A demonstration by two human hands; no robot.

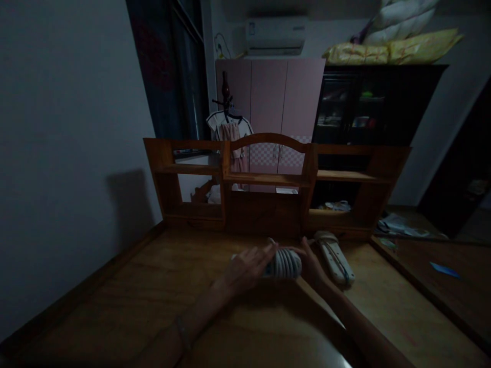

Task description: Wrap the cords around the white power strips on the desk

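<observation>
Near the middle of the wooden desktop, a power strip point(267, 271) has its pale cord point(287, 263) wound round it in several tight loops. My left hand point(247, 266) lies over the strip's left end and grips it, covering much of its body. At the right of the coils my right hand point(310, 261) is closed, its fingers bent around a length of the cord; the dim light blurs the fingertips. Just beyond my right hand lies a second white power strip point(337, 263), with its own cord bundled about its far end.
A wooden shelf unit point(266, 179) stands along the desk's far edge. The wall point(76, 153) borders the desk on the left. A blue packet point(444, 270) lies on the lower brown surface at right. Behind stand pink cabinets point(268, 97) and a dark cupboard point(383, 102).
</observation>
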